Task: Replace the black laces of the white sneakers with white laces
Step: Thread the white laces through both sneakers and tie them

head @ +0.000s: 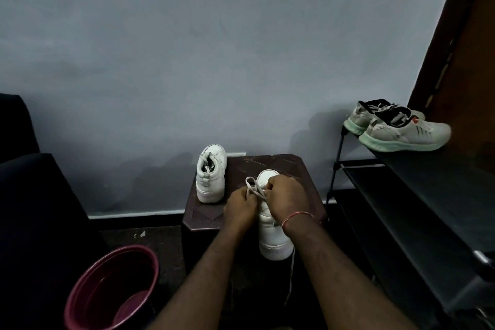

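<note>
**A:** What sits far to the left of the fingers?

**B:** A maroon bucket (76, 303) on the floor, well away and nearer the person than the hands.

**A:** And closer in?

**B:** The far sneaker (210, 174), white, stands upright on the small dark table (267, 162), just left of the fingers and beyond them. Its heel faces the camera, and nothing touches it.

**A:** The left hand?

**B:** The left hand (239, 207) is curled, its fingers (247, 193) pinching the white lace (253, 187). A loop of lace rises just above them.

**A:** And the right?

**B:** The right hand (288, 199) is curled too, its fingers (270, 187) gripping the same lace close against the left ones. A red thread band (297, 215) circles the wrist.

**A:** Where is the shoe being laced?

**B:** The near sneaker (273, 233) lies directly under both sets of fingers, with its toe away and its heel towards the person. One lace end (292, 276) hangs below the heel. Whether any black lace remains, I cannot tell.

**A:** Further right?

**B:** A dark shoe rack (428, 169), well apart from the fingers, carries a pair of grey trainers (401, 126) with green soles on top.
</note>
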A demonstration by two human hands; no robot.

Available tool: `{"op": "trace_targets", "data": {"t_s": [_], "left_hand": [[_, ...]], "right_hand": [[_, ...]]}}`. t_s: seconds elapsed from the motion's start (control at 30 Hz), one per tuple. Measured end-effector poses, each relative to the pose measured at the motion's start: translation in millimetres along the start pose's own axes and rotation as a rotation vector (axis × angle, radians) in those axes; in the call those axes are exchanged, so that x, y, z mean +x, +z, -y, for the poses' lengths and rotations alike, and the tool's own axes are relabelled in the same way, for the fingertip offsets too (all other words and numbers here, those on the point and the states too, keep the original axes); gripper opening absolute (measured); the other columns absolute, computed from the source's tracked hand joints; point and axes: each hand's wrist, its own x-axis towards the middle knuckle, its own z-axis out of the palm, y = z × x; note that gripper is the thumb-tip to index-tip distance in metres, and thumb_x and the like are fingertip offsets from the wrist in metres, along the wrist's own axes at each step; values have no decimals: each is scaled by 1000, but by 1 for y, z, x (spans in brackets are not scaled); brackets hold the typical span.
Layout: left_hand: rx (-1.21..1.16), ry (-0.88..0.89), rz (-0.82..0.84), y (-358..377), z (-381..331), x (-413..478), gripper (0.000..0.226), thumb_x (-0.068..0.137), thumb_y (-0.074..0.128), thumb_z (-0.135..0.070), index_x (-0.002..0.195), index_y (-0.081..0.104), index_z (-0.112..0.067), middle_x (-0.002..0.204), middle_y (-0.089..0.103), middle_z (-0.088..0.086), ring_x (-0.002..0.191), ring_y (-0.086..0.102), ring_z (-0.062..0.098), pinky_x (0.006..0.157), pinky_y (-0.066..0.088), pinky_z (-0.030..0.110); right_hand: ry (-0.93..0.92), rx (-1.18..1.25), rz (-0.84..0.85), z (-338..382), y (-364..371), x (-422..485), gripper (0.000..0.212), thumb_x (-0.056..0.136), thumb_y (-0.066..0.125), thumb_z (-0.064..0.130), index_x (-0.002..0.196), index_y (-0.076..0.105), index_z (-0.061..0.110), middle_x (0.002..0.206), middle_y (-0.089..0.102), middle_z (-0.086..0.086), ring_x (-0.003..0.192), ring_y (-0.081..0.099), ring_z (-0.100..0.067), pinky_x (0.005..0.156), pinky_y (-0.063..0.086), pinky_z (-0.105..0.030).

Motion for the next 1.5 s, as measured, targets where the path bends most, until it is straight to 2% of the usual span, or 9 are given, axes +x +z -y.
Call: {"op": "trace_targets", "data": {"t_s": [0.17,0.27,0.43,0.7,0.77,0.9,1.03,1.2,1.5], "left_hand": [[-134,54,79,3,21,15,36,72,46,-46,80,72,-21,78,74,1,79,68,24,78,54,53],[-166,55,81,1,16,12,27,83,48,-32,75,71,-19,74,73,1,69,62,13,70,52,43],[-244,65,103,-5,8,4,31,95,49,-9,72,70,-17,71,69,-3,66,57,5,60,44,23],[-328,20,138,-13,11,-1,33,97,53,-24,77,72,-7,78,71,11,72,59,17,65,43,33],[-385,-34,148,-15,8,-3,31,96,56,-25,81,72,-4,81,71,14,72,61,20,64,45,32],[-494,-148,220,-19,3,-5,17,93,56,-12,83,69,-8,77,71,7,61,65,13,53,50,20],[-541,-202,264,-26,3,-5,20,85,51,0,81,68,-11,82,70,13,62,62,20,50,48,21],[-526,-195,280,-28,0,-8,21,86,51,-1,87,69,-12,83,72,9,67,64,19,56,50,22],[-543,-147,307,-26,-2,-14,20,89,50,-5,85,69,-11,84,70,11,67,63,18,54,48,19]], "right_hand": [[11,-14,33,3,0,0,14,84,61,23,94,70,20,101,70,-8,99,65,-32,78,50,-31],[21,-33,33,4,-1,-1,16,84,58,20,95,69,19,103,69,-9,101,64,-32,78,50,-31],[58,-48,-4,8,-1,0,19,84,56,18,99,69,21,106,69,-7,102,64,-31,78,48,-30],[85,-17,-26,8,3,3,20,85,54,18,98,69,18,107,69,-7,103,64,-31,78,49,-31],[124,10,-64,7,3,3,21,88,50,16,103,66,15,110,68,-11,105,63,-33,79,49,-34],[138,86,-140,4,3,3,16,93,45,15,102,59,15,105,68,-15,101,62,-36,75,45,-36],[96,27,-62,5,2,1,17,90,51,17,98,65,20,107,69,-9,103,62,-33,78,48,-33],[61,-43,33,6,-1,-3,24,85,54,18,103,69,24,110,69,-7,105,63,-32,80,50,-32],[49,-75,36,8,1,-3,24,86,55,22,103,72,24,109,70,-6,104,64,-31,81,52,-33]]}}
